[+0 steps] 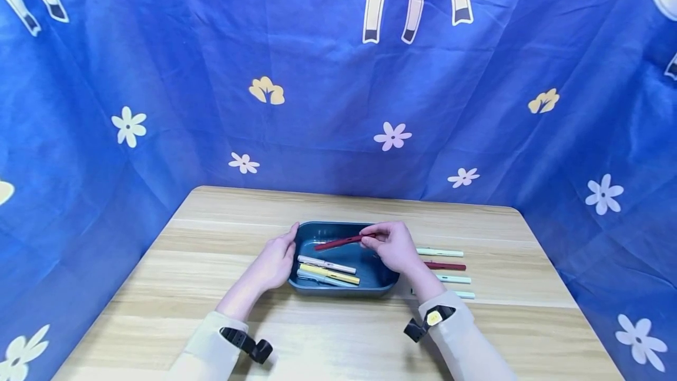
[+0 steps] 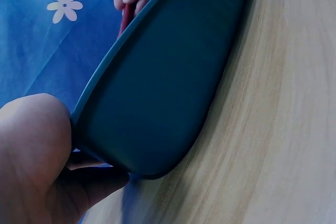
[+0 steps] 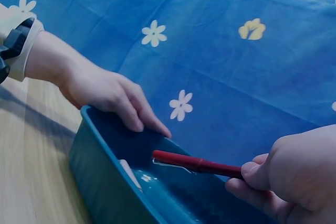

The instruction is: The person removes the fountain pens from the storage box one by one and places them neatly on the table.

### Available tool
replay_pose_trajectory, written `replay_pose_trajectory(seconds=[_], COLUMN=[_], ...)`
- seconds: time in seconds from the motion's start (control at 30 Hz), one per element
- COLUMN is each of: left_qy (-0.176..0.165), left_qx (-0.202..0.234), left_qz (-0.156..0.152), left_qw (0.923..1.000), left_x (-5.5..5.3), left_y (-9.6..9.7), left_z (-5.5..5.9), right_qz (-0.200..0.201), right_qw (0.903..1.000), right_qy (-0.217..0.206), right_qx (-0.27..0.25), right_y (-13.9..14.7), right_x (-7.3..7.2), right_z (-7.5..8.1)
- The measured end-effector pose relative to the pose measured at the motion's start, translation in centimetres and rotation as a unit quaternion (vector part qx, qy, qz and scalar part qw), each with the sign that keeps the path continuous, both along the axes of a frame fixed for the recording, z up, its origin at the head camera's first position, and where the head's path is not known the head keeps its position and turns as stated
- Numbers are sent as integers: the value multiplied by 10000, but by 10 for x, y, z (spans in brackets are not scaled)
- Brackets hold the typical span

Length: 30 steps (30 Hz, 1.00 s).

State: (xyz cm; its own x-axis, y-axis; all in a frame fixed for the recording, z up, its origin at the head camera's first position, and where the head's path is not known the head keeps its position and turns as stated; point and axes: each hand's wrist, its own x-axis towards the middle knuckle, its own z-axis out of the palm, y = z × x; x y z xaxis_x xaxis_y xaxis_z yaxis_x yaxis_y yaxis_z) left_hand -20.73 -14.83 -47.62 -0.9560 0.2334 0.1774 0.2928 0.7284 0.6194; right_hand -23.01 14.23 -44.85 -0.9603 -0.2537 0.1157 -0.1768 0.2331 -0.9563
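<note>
A dark teal plastic bin stands on the table. My left hand grips its left end at the rim, also visible in the right wrist view. Above the bin's inside, my right hand pinches a dark red pen near one end between thumb and fingers. The pen's other end, with a metal clip, points left in the right wrist view. Below it in the bin lie a pale pinkish pen, a yellow pen and a light blue-grey pen.
Right of the bin, several pens lie in a column on the wooden table: a dark red pen among mint green pens, partly covered by my right arm. A blue patterned curtain encloses the table's back and sides.
</note>
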Motion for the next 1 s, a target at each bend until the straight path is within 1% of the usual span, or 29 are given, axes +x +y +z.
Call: replay_pose_trajectory(seconds=[0.1, 0.27, 0.4, 0.57, 0.7, 0.8, 1.0], left_qy=[3, -16, -18, -13, -19, -20, -46], left_qx=[13, 54, 98, 88, 94, 76, 29], left_qz=[11, 15, 25, 44, 28, 24, 5], left_qw=[10000, 10000, 9999, 10000, 9999, 10000, 10000], left_x=[0, 1, 2, 3, 2, 2, 1], left_y=[1, 2, 3, 4, 4, 3, 2], left_z=[0, 0, 1, 0, 0, -1, -1], right_qz=[4, -9, 65, 107, -28, -48, 72], right_qw=[9997, 9979, 9962, 9955, 9976, 9981, 9943], right_qy=[-105, -161, -236, -240, -236, -202, 36], right_qx=[-238, -632, -832, -907, -651, -574, -1059], right_y=[9, 24, 38, 57, 73, 83, 99], right_x=[3, 9, 14, 21, 30, 37, 49], right_z=[2, 8, 11, 14, 16, 18, 19])
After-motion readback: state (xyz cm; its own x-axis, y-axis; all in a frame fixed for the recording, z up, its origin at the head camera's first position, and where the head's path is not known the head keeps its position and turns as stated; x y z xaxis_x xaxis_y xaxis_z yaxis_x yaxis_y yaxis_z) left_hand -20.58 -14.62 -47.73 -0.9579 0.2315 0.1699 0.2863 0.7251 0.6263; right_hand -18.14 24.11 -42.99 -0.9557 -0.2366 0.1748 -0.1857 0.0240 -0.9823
